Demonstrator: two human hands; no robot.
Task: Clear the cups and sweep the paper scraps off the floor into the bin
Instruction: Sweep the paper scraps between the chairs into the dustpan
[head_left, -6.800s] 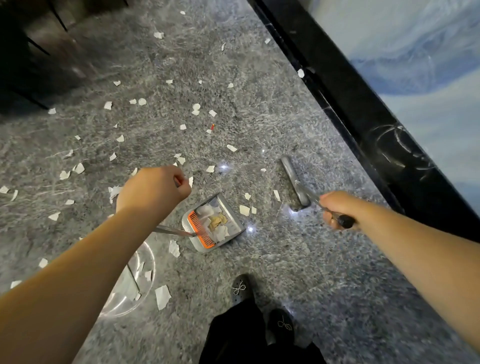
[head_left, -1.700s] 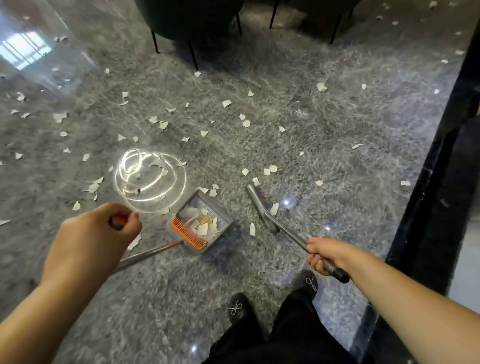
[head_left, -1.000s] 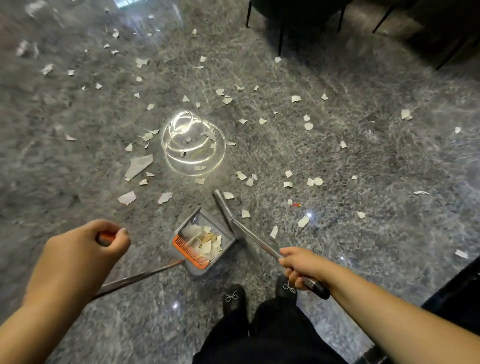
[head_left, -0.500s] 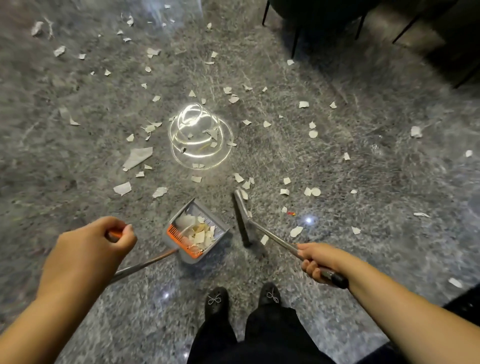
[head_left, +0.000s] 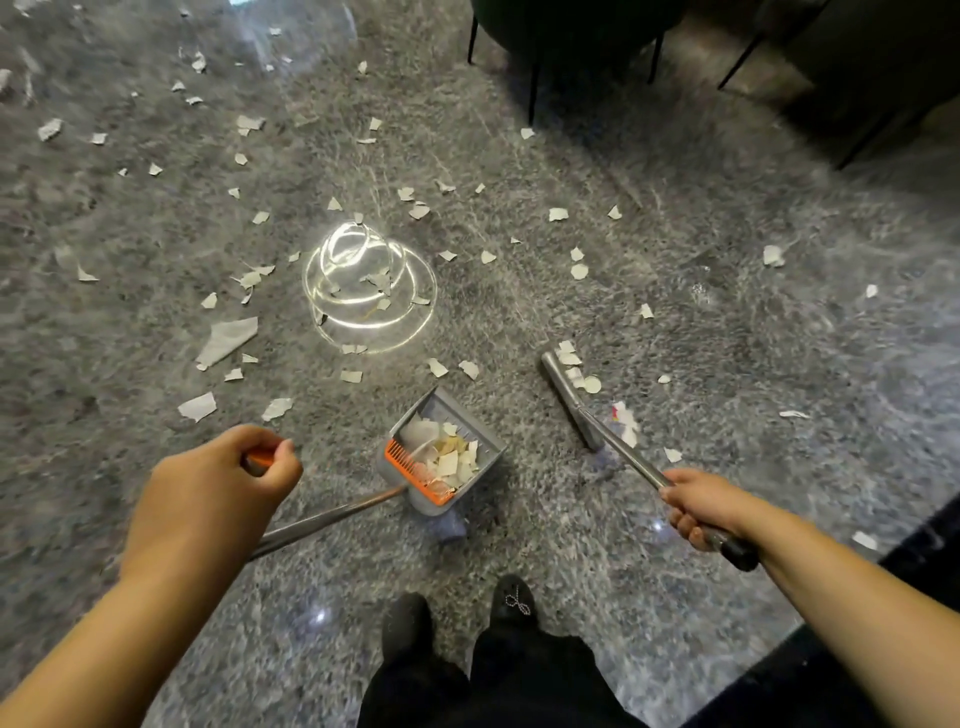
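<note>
Open floor (head_left: 727, 291) between dustpan (head_left: 441, 457) and broom head (head_left: 569, 395), paper scraps (head_left: 571, 262) strewn across the middle, chair legs (head_left: 532, 88) blocking the far edge, dark ledge (head_left: 919, 540) closing the right edge

Floor (head_left: 675, 597) is looking like polished grey stone w/ white veining, glossy enough that it's mirroring ceiling lights, while paper scraps (head_left: 226, 338) on it are showing matt off-white w/ torn edges. Dustpan (head_left: 441, 457) is reading as smooth matt grey plastic w/ an orange plastic comb (head_left: 415, 473) and a shiny metal pole w/ orange end. Broom (head_left: 571, 400) is showing a brushed-metal shaft w/ black, rubber-like end, approx matt; shoes (head_left: 511, 603) are looking dark and matt.
</note>
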